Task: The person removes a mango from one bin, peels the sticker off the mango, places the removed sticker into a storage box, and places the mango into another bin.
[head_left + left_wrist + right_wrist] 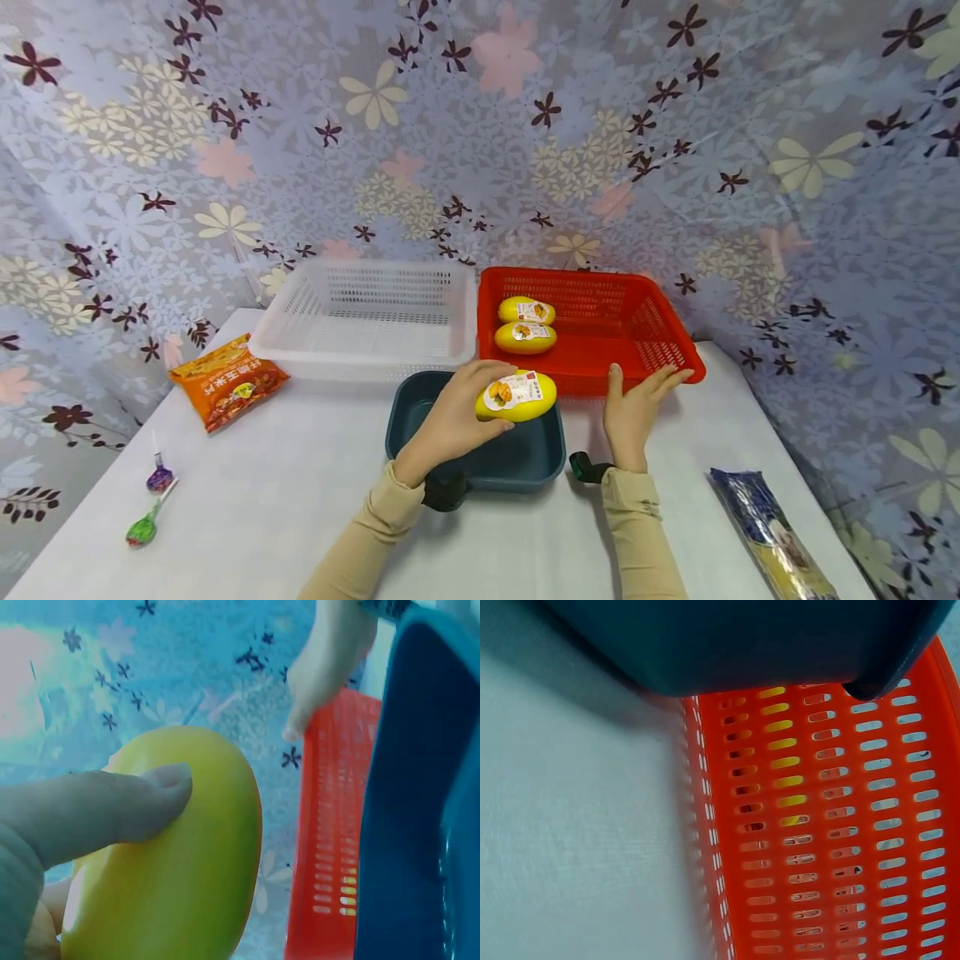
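A yellow mango (537, 402) with a white fruit label is pinched in my left hand (459, 417), above the dark teal bin (517, 479). The left wrist view shows the thumb laid across the side of the mango (180, 862). My right hand (630, 417) holds nothing; its fingers are spread at the front rim of the red basket (592, 385). Two more labelled mangoes, a rear one (513, 310) and a front one (517, 343), lie side by side in that basket's left part. Through the slots in the right wrist view, yellow shows inside the red basket (769, 862).
A white basket (360, 362) adjoins the red one on the left. An orange snack bag (232, 383) lies by its left corner. Two lollipops, one purple (160, 477) and one green (142, 529), lie at the left. A long blue and yellow packet (772, 533) lies at right.
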Available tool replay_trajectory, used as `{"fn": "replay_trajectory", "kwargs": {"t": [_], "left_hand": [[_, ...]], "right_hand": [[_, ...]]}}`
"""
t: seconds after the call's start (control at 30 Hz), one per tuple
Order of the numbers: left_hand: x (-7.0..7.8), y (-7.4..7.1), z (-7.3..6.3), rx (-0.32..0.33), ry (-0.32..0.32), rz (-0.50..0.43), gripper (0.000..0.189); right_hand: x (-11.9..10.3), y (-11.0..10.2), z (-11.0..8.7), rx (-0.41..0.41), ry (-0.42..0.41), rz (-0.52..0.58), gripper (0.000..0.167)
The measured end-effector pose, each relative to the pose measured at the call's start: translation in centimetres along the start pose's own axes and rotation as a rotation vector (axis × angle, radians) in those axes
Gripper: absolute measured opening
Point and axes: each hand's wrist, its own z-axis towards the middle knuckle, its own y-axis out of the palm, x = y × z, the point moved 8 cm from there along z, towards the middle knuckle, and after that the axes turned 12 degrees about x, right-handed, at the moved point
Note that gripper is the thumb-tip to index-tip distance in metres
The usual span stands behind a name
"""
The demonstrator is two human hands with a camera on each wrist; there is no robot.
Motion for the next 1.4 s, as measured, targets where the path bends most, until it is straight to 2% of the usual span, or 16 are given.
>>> {"fn": "replay_trajectory", "kwargs": {"t": [0.2, 0.33, 0.6, 0.7, 0.83, 0.93, 1.07, 1.2, 1.4], "left_hand": [[1.2, 0.2, -2.1, -0.069, -0.028, -0.076, 0.063], [1.5, 0.3, -3.8, -0.117, -0.053, -0.138, 0.063], [1.4, 0.9, -7.5, -0.193, -0.11, -0.173, 0.064], [1.6, 1.7, -9.1, -0.251, -0.105, -0.172, 0.064], [2.1, 3.0, -10.7, -0.317, -0.037, -0.134, 0.063], [2.3, 3.7, -11.4, -0.339, 0.028, -0.09, 0.063], [2.0, 4.2, -11.9, -0.352, 0.071, -0.047, 0.062], [1.3, 4.2, -12.1, -0.354, 0.064, -0.026, 0.062], [-0.1, 3.9, -12.3, -0.343, 0.001, 0.006, 0.062]], "right_hand": [[-0.1, -0.2, -0.1, -0.008, 0.012, -0.003, 0.092], [-0.2, -0.1, -0.1, -0.02, 0.004, -0.002, 0.092], [-0.2, -0.4, 0.2, -0.018, -0.03, 0.015, 0.094], [-0.2, -0.4, 0.1, -0.017, -0.033, 0.019, 0.096], [-0.2, -0.5, 0.1, -0.019, -0.038, 0.024, 0.095], [-0.1, -0.5, 0.0, -0.029, -0.037, 0.02, 0.095], [-0.1, -0.5, 0.0, -0.039, -0.028, 0.009, 0.094], [-0.1, -0.5, 0.1, -0.048, -0.027, 0.0, 0.093], [-0.1, -0.8, 0.0, -0.08, -0.031, -0.036, 0.091]]}}
